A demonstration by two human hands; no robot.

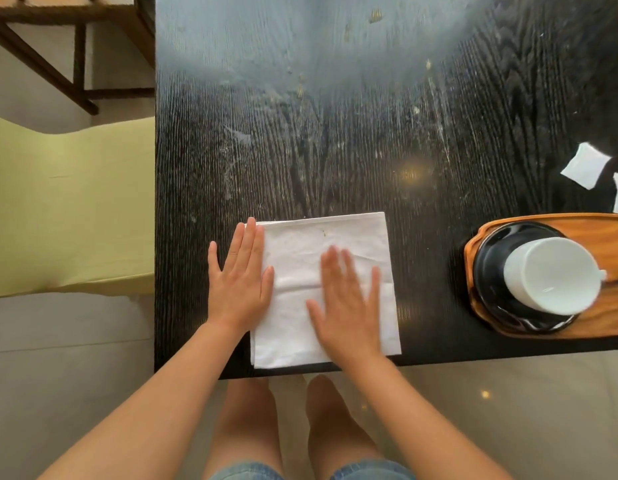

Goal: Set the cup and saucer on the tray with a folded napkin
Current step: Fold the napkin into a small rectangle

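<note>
While both palms lie flat, a white napkin [326, 289] is pressed onto the dark desk [335, 133] near its front edge. The left hand [241, 282] is spread on its left border, the right hand [349, 306] spread mid-cloth. Soft, light and limp, it is best pinched at a corner. The cup [551, 275] and saucer [491, 271] already sit on the wooden tray [577, 223], at right.

A dark wood-grain table [335, 150], smeared and dusted with crumbs, is seen bearing a white napkin [335, 237] at its near edge, a wooden tray [577, 327] at right, and two small white paper pieces [584, 165] beyond it.
</note>
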